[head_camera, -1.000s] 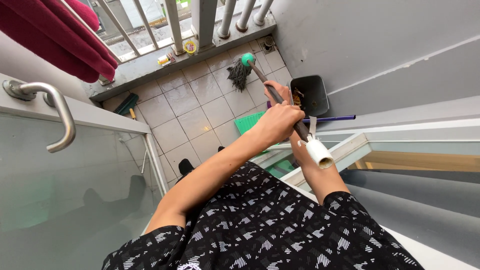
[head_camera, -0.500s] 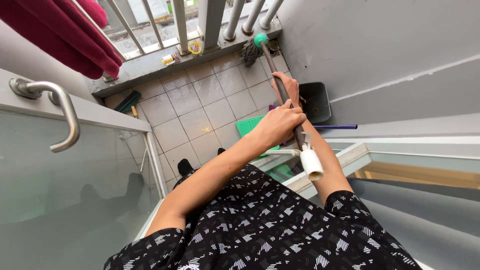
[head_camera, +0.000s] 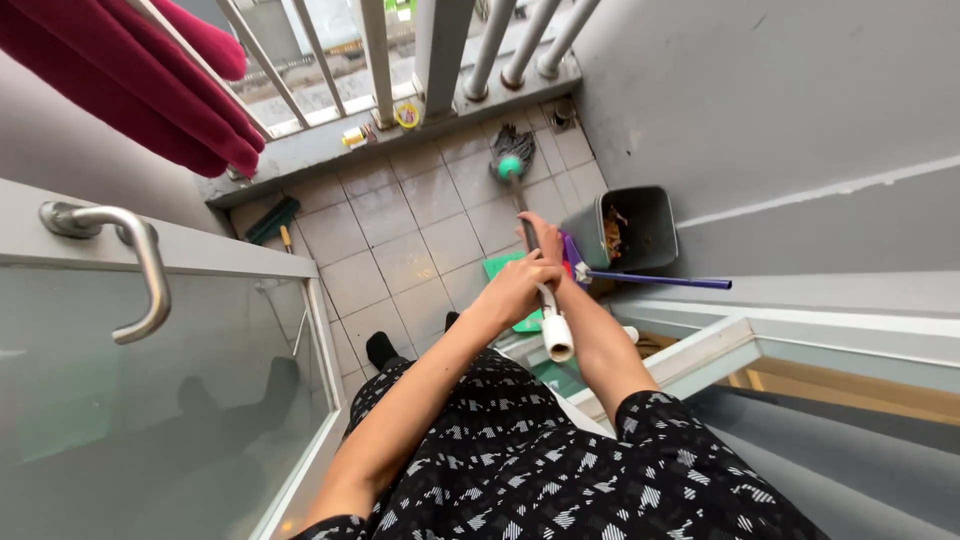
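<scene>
Gripping the mop handle (head_camera: 531, 262) with both fists, our left hand (head_camera: 522, 288) sits nearest the white end cap, our right hand (head_camera: 545, 235) lower. Within 1 second the pole has swung upright and the grey string mop head (head_camera: 512, 152) now rests near the railing. Glossy tiles (head_camera: 400, 245) look wet beside the grey bin (head_camera: 630, 228).

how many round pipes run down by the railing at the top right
3. The pipes stand side by side at the top, right of the square post, ending on the grey ledge above the mop head. More may be cut off beyond the frame.
</scene>
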